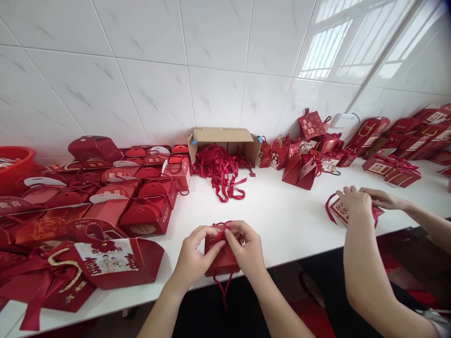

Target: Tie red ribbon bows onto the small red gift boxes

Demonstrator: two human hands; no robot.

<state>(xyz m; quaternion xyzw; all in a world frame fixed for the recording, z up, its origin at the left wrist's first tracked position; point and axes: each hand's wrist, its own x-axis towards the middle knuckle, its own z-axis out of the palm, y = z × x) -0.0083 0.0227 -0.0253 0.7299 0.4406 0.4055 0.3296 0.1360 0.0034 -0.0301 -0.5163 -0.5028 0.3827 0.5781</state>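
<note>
A small red gift box [221, 265] sits at the table's front edge, directly before me. Red cord [224, 287] hangs down from its near side, and more of it loops over the top. With thumb and fingers pinched together, my left hand [201, 249] grips the cord at the top of the box. My right hand [249, 245] is closed on the same cord from the other side, the thumbs of both hands almost meeting. My fingers partly hide the box top and any knot there.
Many red gift boxes [148, 206] crowd the left, beside a red tub [17, 173]. A cardboard box [225, 135] spills red ribbons [220, 164] by the wall. To the right, a co-worker's hands [355, 202] handle another box [340, 211]; more boxes [299, 171] stand behind.
</note>
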